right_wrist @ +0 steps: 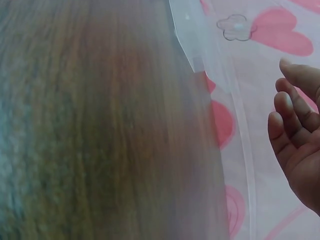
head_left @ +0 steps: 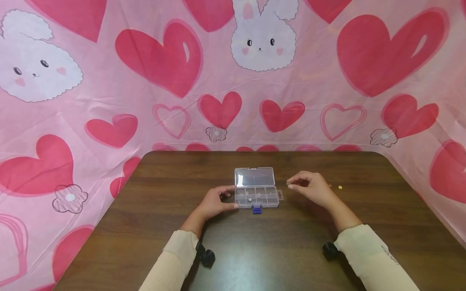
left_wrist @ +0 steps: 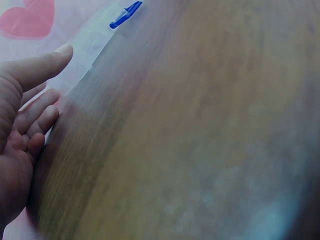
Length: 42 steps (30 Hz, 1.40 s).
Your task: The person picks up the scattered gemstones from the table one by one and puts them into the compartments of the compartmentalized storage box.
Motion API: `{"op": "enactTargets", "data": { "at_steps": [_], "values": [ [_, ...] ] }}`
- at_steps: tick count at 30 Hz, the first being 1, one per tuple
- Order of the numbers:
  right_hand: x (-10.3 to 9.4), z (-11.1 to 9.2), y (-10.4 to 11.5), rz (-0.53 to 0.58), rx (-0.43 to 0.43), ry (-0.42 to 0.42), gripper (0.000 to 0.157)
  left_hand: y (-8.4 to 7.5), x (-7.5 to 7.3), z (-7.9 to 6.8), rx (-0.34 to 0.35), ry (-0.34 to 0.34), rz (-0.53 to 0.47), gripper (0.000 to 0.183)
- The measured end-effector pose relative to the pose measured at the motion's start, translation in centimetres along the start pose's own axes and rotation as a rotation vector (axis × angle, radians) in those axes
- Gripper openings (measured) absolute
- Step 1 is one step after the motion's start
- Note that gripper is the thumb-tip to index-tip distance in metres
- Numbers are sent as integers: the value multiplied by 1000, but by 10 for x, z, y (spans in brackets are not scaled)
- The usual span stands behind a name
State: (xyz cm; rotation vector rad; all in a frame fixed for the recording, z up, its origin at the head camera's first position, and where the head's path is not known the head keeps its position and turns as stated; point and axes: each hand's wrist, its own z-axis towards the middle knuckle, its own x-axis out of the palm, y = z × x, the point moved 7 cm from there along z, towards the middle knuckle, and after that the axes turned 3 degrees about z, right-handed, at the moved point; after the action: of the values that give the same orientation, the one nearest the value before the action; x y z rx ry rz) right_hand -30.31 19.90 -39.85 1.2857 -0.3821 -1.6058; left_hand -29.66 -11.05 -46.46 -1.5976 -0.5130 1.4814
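A clear plastic compartment box point(head_left: 267, 198) lies on the table with its lid point(head_left: 255, 177) raised at the back and a blue latch point(head_left: 257, 209) at the front. A small white piece point(head_left: 250, 199) and a few faint pale bits sit in its compartments. My left hand point(head_left: 214, 202) holds the box's left end, thumb at the front corner, fingers behind. To the right of the box, my right hand point(head_left: 311, 186) hovers with thumb and index fingertips close together. Whether a tiny piece is between them cannot be made out. In the right wrist view, its other fingers point(right_wrist: 283, 102) curve loosely.
A small yellow piece point(head_left: 340, 187) lies on the table beyond the right hand, with a tiny orange one point(head_left: 330, 185) partly behind that hand. The dark wooden table point(head_left: 164, 169) meets a pink heart-and-rabbit cloth point(head_left: 218, 81) at the back and sides.
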Motion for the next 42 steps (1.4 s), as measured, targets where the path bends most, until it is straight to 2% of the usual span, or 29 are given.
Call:
{"op": "enactTargets", "data": {
  "at_steps": [18,26,36,42],
  "values": [
    [11,3,11,12,-54,20,11,1,0,0,-23,4,-10,60],
    [19,4,16,16,-48,32,11,2,1,0,-24,6,-12,59],
    [31,6,19,34,-5,97,12,2,1,0,-23,11,-16,59],
    [37,7,22,45,-17,128,11,3,1,0,-27,8,-8,59]
  ]
}}
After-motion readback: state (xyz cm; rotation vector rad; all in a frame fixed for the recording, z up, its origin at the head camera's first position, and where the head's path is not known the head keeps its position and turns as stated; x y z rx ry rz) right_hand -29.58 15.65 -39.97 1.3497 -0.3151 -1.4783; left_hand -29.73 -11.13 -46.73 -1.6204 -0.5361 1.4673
